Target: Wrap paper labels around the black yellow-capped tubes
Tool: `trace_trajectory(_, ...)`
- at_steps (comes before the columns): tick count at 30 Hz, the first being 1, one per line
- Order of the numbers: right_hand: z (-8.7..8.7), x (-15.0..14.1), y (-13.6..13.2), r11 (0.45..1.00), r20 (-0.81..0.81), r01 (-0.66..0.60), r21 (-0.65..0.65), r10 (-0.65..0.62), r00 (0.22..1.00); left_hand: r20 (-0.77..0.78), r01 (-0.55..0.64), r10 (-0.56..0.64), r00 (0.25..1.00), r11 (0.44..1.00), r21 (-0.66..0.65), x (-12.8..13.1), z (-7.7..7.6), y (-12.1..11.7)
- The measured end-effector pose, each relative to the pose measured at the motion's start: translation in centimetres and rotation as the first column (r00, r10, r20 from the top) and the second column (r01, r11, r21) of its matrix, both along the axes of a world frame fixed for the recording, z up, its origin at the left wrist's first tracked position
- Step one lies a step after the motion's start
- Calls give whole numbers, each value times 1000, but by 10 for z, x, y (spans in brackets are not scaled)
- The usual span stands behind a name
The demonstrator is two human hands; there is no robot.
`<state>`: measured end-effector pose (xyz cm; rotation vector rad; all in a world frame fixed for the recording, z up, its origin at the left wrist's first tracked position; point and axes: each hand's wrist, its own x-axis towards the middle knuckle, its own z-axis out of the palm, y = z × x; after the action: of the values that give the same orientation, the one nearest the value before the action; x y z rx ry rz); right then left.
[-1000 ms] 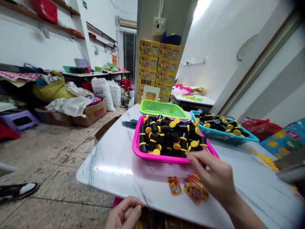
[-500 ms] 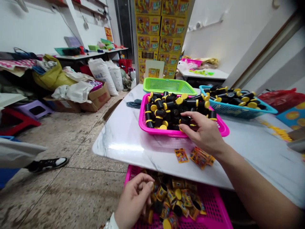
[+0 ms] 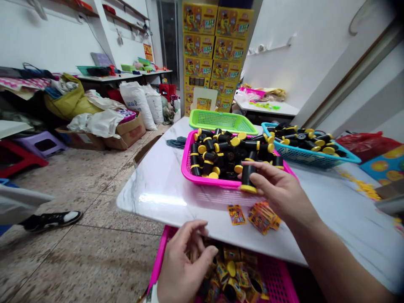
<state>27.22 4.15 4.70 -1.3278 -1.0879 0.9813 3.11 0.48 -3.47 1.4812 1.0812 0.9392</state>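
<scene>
A small black cylinder with a yellow cap is pinched in my right hand, held cap-down at the front rim of a pink basket. Many similar black cylinders lie jumbled in that basket. In front of it, on the marbled table, sit a pile of orange printed packets and one single packet. My left hand hovers over a lower pink basket below the table edge, fingers apart and curved, nothing seen in them. Yellow-printed cylinders fill that lower basket.
Behind stands a green basket, with a blue basket of black cylinders to its right. A dark cloth lies at the table's left edge. Stacked yellow boxes rise beyond. A person's shoe is on the floor at left.
My right hand has taken a black cylinder from the pink basket and drawn it to the front rim. My left hand has opened. The view has tilted down, showing the lower basket.
</scene>
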Motion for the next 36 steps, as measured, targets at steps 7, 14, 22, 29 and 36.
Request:
trace_trajectory(7,-36,-50,-44,901,-361,-347,-259,243,900,-41,76,-66,997,933,353,7,27,20)
trace_trajectory(14,-49,-40,-48,832,-178,-393,-391,350,920,-169,167,-154,974,984,66,5,21,33)
trace_trajectory(22,-54,-50,-27,990,723,-110,-92,142,676,-395,189,-45,918,924,333,7,13,45)
trace_trajectory(29,-51,-38,-16,979,689,-156,-128,201,696,-431,246,-80,899,906,344,14,1,52)
trace_trajectory(36,-46,-34,-31,971,779,-229,71,90,620,-380,174,-34,924,924,340,14,-6,52)
